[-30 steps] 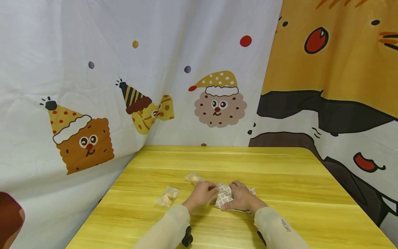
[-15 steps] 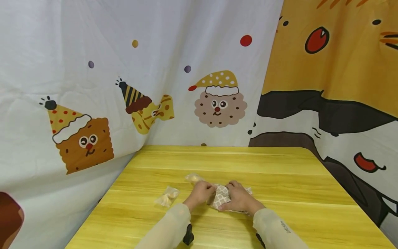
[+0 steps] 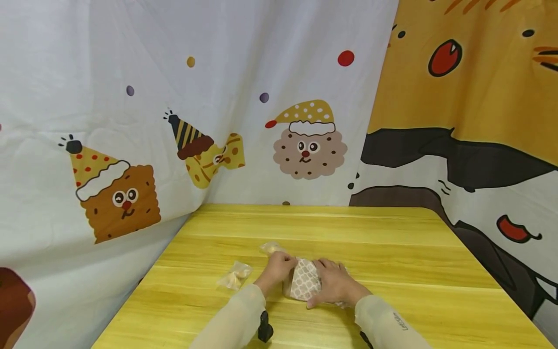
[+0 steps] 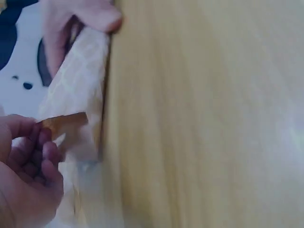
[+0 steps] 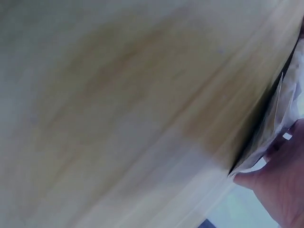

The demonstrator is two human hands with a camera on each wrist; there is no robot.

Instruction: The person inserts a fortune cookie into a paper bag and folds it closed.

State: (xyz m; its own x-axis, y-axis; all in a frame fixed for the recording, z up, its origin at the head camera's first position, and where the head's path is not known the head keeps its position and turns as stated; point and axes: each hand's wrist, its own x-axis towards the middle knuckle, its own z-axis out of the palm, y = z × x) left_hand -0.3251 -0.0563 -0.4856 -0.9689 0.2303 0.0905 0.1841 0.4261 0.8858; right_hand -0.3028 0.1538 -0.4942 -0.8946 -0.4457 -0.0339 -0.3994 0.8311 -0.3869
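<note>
A beige paper bag (image 3: 305, 279) with a white lattice print lies on the wooden table between the two hands. My left hand (image 3: 275, 267) is at its left end. In the left wrist view, that hand's thumb and fingers pinch a small brown paper flap (image 4: 64, 124) at the bag's end. My right hand (image 3: 336, 281) grips the bag from above across its right part, thumb on the near side and fingers on the far side. Loose paper edges (image 5: 275, 118) of the bag show beside the right hand in the right wrist view. The bag's inside is hidden.
Two small clear packets with pale yellowish contents lie to the left: one packet (image 3: 236, 275) beside the left forearm, the other packet (image 3: 272, 247) just beyond the left hand. A cartoon-printed curtain (image 3: 244, 72) hangs behind the table (image 3: 392, 232).
Both hands have shifted slightly left together with the paper bag. More of its lattice-printed face and its left end now show. The two packets have stayed in place.
</note>
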